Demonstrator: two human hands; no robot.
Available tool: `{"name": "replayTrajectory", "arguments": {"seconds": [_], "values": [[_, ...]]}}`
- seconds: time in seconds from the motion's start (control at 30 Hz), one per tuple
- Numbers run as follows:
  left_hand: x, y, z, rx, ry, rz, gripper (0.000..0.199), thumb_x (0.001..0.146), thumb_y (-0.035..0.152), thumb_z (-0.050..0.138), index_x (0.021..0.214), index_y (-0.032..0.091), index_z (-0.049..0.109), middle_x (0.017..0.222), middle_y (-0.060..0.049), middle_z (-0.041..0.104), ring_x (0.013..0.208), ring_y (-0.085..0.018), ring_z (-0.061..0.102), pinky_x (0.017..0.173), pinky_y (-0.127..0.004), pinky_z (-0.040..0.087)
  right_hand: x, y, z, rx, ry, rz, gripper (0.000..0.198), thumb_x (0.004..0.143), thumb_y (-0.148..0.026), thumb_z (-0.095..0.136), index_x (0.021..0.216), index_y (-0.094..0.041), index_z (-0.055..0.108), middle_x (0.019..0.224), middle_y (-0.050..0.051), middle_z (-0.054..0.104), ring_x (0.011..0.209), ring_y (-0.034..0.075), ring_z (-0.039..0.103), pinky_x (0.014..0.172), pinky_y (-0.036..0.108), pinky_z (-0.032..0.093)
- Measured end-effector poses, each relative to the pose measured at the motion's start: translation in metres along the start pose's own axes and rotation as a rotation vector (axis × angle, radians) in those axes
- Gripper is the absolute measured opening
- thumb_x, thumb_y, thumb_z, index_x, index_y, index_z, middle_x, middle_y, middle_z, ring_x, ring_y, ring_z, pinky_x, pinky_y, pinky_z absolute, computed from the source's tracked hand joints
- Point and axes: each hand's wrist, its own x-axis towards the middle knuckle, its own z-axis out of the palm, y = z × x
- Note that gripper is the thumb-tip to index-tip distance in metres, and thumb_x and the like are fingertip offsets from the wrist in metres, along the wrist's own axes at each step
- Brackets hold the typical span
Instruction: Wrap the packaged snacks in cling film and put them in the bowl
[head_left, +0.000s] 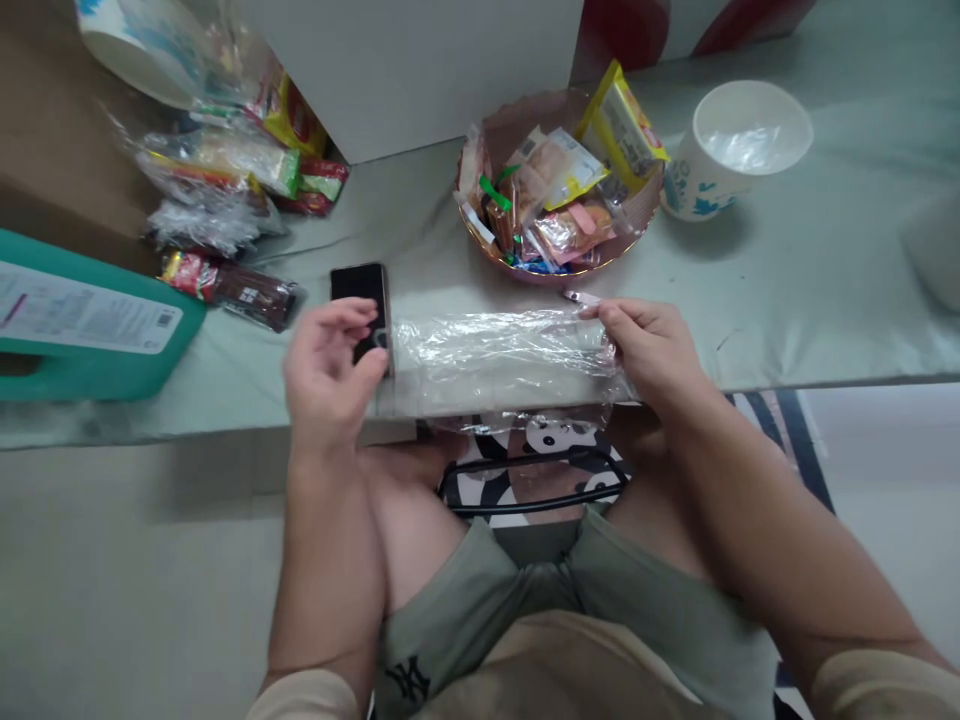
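A clear plastic bag (pixel 495 345) lies crinkled and stretched sideways at the table's front edge, its lower part hanging over. My right hand (pixel 652 345) pinches the bag's right end between thumb and fingers. By those fingertips is a small whitish strip (pixel 582 298), too small to make out. At the bag's left end, my left hand (pixel 330 370) has its thumb and fingers apart. It hovers in front of a dark phone (pixel 359 283), partly covering it. Whether the left fingertips touch the bag, I cannot tell.
Behind the bag stands a pink gold-rimmed bowl (pixel 487 255) of wrapped snacks. A patterned paper cup (pixel 709 185) is right of it. Snack packets (pixel 225 190) and a green container (pixel 142 350) are at left. A panda-print item (pixel 525 480) shows between my legs.
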Motion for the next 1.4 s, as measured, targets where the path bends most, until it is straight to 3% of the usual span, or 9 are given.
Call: {"name": "replayTrajectory", "arguments": {"seconds": [0.1, 0.17, 0.33, 0.43, 0.63, 1.0, 1.17, 1.3, 1.4], "values": [[-0.037, 0.013, 0.021, 0.069, 0.133, 0.459, 0.010, 0.084, 0.017, 0.064, 0.078, 0.024, 0.061, 0.076, 0.002, 0.060, 0.076, -0.014, 0.059, 0.076, -0.030, 0.050, 0.001, 0.000, 0.005, 0.021, 0.029, 0.038, 0.032, 0.087, -0.044, 0.067, 0.065, -0.021, 0.064, 0.050, -0.002, 0.054, 0.043, 0.010, 0.044, 0.044, 0.025, 0.032], [-0.063, 0.014, 0.047, 0.181, -0.175, 0.695, 0.011, 0.082, 0.025, 0.071, 0.083, 0.022, 0.060, 0.074, 0.003, 0.061, 0.066, -0.013, 0.057, 0.064, -0.029, 0.049, 0.002, 0.001, 0.007, 0.026, 0.044, 0.064, 0.031, 0.087, -0.041, 0.067, 0.065, -0.021, 0.064, 0.049, -0.002, 0.053, 0.042, 0.009, 0.043, 0.044, 0.025, 0.032], [-0.096, -0.009, 0.105, 0.735, -0.379, 0.681, 0.032, 0.087, 0.030, 0.072, 0.116, 0.017, 0.067, 0.112, -0.012, 0.072, 0.103, -0.027, 0.066, 0.083, -0.039, 0.049, 0.006, 0.008, 0.013, 0.094, 0.049, 0.062, 0.026, 0.086, -0.042, 0.069, 0.072, -0.021, 0.070, 0.047, -0.004, 0.051, 0.038, 0.009, 0.041, 0.041, 0.024, 0.029], [-0.096, -0.018, 0.110, 0.675, -0.417, 0.733, 0.005, 0.091, 0.016, 0.065, 0.087, 0.019, 0.066, 0.088, -0.003, 0.073, 0.087, -0.018, 0.065, 0.074, -0.032, 0.044, 0.008, 0.009, 0.011, 0.109, 0.070, 0.053, 0.028, 0.085, -0.046, 0.071, 0.073, -0.020, 0.072, 0.046, -0.005, 0.050, 0.038, 0.008, 0.040, 0.039, 0.023, 0.028], [-0.109, -0.014, 0.092, 0.571, -0.631, 0.882, 0.027, 0.094, 0.017, 0.060, 0.067, 0.019, 0.056, 0.059, 0.003, 0.054, 0.061, -0.013, 0.049, 0.061, -0.031, 0.033, 0.013, 0.007, -0.005, 0.055, 0.122, 0.005, 0.032, 0.085, -0.051, 0.071, 0.083, -0.020, 0.077, 0.045, -0.005, 0.052, 0.037, 0.008, 0.038, 0.038, 0.022, 0.026], [-0.130, -0.026, 0.103, 0.504, -0.775, 0.860, 0.034, 0.094, 0.028, 0.060, 0.063, 0.020, 0.050, 0.053, 0.004, 0.048, 0.051, -0.012, 0.044, 0.053, -0.031, 0.027, 0.020, 0.010, -0.021, -0.005, 0.184, -0.101, 0.023, 0.089, -0.038, 0.067, 0.077, -0.021, 0.076, 0.042, -0.006, 0.045, 0.039, 0.007, 0.035, 0.042, 0.023, 0.025], [-0.083, -0.019, 0.084, 0.408, -0.410, 0.767, 0.018, 0.089, 0.034, 0.064, 0.078, 0.021, 0.059, 0.056, 0.004, 0.053, 0.052, -0.012, 0.047, 0.053, -0.029, 0.034, 0.021, 0.012, -0.024, -0.042, 0.153, -0.109, 0.021, 0.089, -0.035, 0.064, 0.080, -0.020, 0.076, 0.049, -0.004, 0.048, 0.047, 0.009, 0.040, 0.048, 0.025, 0.029], [-0.039, -0.025, 0.078, 0.782, -0.345, 0.554, 0.046, 0.076, 0.042, 0.079, 0.115, 0.020, 0.067, 0.118, -0.014, 0.071, 0.108, -0.031, 0.065, 0.092, -0.046, 0.053, 0.019, 0.010, -0.020, -0.083, 0.118, -0.120, 0.021, 0.089, -0.035, 0.064, 0.080, -0.020, 0.076, 0.054, -0.004, 0.049, 0.051, 0.009, 0.042, 0.051, 0.026, 0.032], [-0.021, -0.033, 0.074, 0.794, -0.253, 0.406, 0.015, 0.082, 0.019, 0.064, 0.094, 0.019, 0.074, 0.115, -0.012, 0.075, 0.107, -0.028, 0.069, 0.092, -0.044, 0.055, 0.016, 0.008, -0.016, -0.111, 0.119, -0.106, 0.019, 0.089, -0.034, 0.063, 0.081, -0.021, 0.074, 0.053, -0.004, 0.049, 0.049, 0.009, 0.041, 0.051, 0.026, 0.031]]}}
